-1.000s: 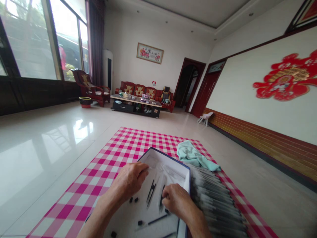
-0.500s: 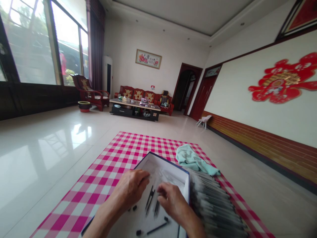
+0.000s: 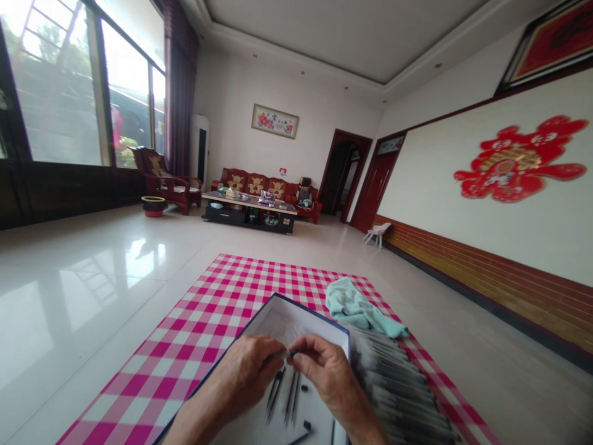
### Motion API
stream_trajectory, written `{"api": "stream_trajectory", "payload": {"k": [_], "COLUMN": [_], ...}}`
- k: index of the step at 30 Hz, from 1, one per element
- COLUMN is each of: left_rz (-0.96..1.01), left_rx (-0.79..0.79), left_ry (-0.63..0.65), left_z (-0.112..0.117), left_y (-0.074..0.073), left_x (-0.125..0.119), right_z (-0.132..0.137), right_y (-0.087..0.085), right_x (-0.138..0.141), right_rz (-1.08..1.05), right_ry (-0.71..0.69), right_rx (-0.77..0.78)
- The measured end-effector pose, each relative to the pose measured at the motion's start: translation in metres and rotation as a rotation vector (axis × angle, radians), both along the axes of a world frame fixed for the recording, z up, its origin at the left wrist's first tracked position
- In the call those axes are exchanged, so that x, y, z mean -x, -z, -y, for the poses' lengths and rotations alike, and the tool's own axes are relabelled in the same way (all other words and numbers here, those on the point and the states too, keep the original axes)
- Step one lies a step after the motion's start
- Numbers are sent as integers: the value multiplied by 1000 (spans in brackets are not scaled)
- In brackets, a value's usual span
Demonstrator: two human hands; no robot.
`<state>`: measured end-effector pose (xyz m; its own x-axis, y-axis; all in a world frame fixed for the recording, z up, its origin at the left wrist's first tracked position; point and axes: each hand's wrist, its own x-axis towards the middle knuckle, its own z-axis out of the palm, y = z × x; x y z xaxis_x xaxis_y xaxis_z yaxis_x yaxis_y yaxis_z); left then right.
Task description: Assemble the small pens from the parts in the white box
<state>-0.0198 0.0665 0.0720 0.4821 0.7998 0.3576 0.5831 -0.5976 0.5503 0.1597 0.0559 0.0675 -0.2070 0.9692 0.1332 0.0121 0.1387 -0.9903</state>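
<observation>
Both my hands are over a shallow white box (image 3: 319,324) with a dark blue rim. My left hand (image 3: 245,371) pinches a thin greyish, clear-looking piece, mostly covered by the fingers. Close against it, the thumb and fingertips of my right hand (image 3: 327,368) grip a small black cap (image 3: 292,353). I cannot tell whether the two pieces are joined. Below the hands, several slim dark pointed rods (image 3: 291,398), like pen refills, lie in the box. Loose black caps (image 3: 304,388) and a dark stick (image 3: 301,437) lie near them.
Right of the box lies a large bundle of slim dark sticks (image 3: 398,383), blurred. A mint-green cloth (image 3: 352,306) is crumpled behind it. Everything rests on a pink-and-white checked cloth (image 3: 194,334). Farther off stand a coffee table (image 3: 250,213) and a wooden sofa (image 3: 257,183).
My hands were apart above the box; now their fingertips meet. A black cap shows in my right fingers. The view has tilted slightly upward.
</observation>
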Motion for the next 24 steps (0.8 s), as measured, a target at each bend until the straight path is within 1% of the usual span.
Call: {"api": "stream_trajectory", "payload": {"k": [6,9,12,15,19,24], "left_rz": [16,20,19,30,30,14], "left_rx": [5,-4,-12,-11,-21,-10], "left_ry": [15,32,43,49,38,37], "left_z": [0,0,0,1,3,3], "left_y": [1,1,2,1,-2,-4], "left_x": [-1,-1,-1,-2,-2,-2], "right_z": [-1,-2,-2,-1,1,3], "right_y": [4,6,5,-1,-6,-5], "right_x": [1,-1,-2,-2,-1,-3], "right_rz": [41,82,183,251,242,258], "right_ry": [1,36,75,70,54,33], "right_rx": [-38,-71,-156,-217,-197,-160]}}
